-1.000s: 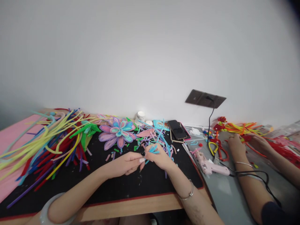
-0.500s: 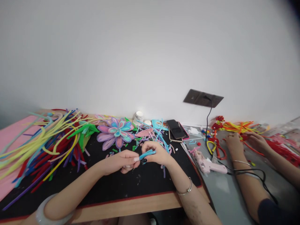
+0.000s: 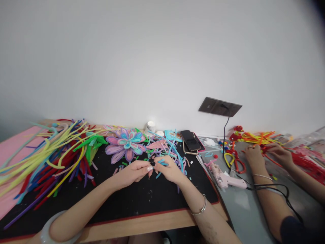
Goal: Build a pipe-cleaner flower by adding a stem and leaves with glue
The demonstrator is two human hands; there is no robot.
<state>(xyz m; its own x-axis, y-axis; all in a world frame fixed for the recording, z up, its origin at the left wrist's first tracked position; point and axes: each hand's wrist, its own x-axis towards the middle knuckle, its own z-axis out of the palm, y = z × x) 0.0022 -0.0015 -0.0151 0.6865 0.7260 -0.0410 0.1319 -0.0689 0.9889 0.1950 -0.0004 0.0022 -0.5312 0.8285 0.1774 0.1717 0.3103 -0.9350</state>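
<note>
Several short blue pipe cleaners point(image 3: 162, 162) stick out from between the fingers of my right hand point(image 3: 170, 171), which is closed round them. The fingertips of my left hand point(image 3: 134, 174) are pinched together and meet my right thumb and forefinger. The pipe cleaners' near end is hidden where the fingertips touch. Both hands are raised over a black mat point(image 3: 142, 206). Just behind them lies a big flower point(image 3: 126, 143) of purple, pink and blue pipe cleaners.
Loose pipe cleaners point(image 3: 61, 149) pile up at the left. A paper cup point(image 3: 150, 127), a phone point(image 3: 190, 140) and cut scraps lie along the wall. To the right are a pink glue gun point(image 3: 227, 179), its cord, pliers point(image 3: 229, 159) and another person's hands point(image 3: 254, 157).
My hands have come closer together and slightly up. My right fingers now cover more of the blue pipe cleaners, whose ends are spread apart.
</note>
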